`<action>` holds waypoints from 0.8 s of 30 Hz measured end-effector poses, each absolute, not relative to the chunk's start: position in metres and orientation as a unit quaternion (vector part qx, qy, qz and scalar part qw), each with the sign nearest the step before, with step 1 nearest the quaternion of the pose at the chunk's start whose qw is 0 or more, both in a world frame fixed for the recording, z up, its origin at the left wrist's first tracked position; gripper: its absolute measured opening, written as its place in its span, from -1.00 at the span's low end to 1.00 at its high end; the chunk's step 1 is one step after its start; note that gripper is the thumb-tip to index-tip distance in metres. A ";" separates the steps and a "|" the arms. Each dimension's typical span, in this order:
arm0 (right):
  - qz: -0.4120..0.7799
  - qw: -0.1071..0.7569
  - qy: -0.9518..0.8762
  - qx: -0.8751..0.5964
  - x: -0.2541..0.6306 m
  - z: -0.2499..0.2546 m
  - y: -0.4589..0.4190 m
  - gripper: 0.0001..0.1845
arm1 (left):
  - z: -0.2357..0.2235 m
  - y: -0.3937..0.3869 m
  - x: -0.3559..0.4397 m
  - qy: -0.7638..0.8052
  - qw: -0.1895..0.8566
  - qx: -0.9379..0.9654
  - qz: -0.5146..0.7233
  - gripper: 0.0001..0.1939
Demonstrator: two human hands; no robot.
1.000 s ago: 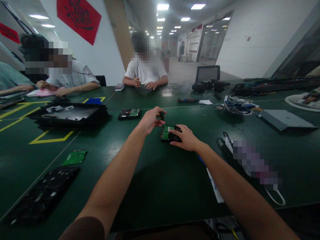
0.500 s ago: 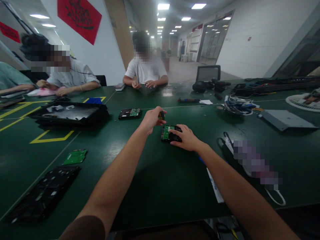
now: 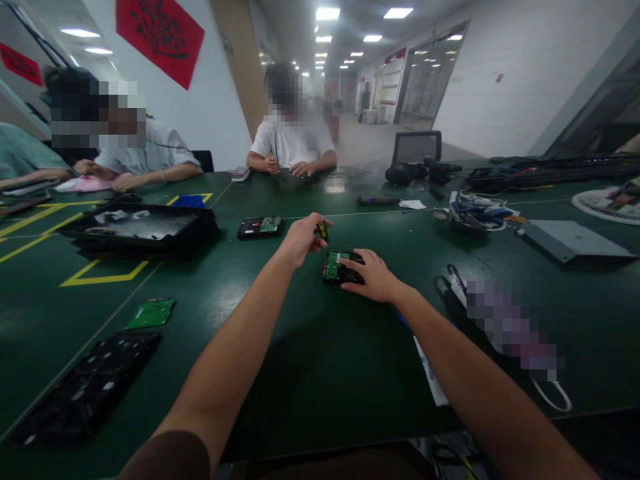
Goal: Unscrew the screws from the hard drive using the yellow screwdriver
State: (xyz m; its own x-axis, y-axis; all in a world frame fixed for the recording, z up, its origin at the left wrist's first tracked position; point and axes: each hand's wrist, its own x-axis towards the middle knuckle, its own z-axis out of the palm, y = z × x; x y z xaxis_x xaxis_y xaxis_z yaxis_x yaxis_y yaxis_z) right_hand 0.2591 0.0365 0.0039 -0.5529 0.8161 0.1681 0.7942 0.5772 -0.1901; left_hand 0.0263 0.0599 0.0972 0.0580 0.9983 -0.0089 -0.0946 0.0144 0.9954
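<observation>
My left hand [image 3: 303,241] is closed around a screwdriver [image 3: 321,231] with a short black-and-yellow handle. Its shaft and tip cannot be made out. Just below and to the right lies a hard drive [image 3: 332,267], its green circuit board facing up. Over the right half of that drive my right hand [image 3: 369,275] is curled, fingers on the far edge and thumb on the near one, pinning it to the table. A second hard drive [image 3: 261,227], also board side up, lies left of my left hand.
At left are a black tray [image 3: 150,248], a loose green circuit board [image 3: 151,313] and a black plate-like part [image 3: 90,387]. On the right lie a cable bundle [image 3: 477,212], a grey metal box [image 3: 575,239] and a strapped pouch. Two people sit across the green table, another at far left.
The screwdriver handle has turned within my left fingers, so more yellow shows now. My right hand and the hard drive under it have stayed put.
</observation>
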 end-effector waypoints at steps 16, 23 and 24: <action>0.052 0.121 -0.881 -0.455 0.259 0.006 0.035 -0.20 | 0.098 0.063 0.022 0.442 0.614 0.453 0.472 -0.71; 0.049 0.127 -0.882 -0.451 0.259 0.005 0.035 -0.20 | 0.099 0.060 0.026 0.454 0.604 0.454 0.472 -0.73; 0.049 0.128 -0.882 -0.451 0.259 0.005 0.035 -0.20 | 0.099 0.060 0.026 0.461 0.589 0.465 0.474 -0.72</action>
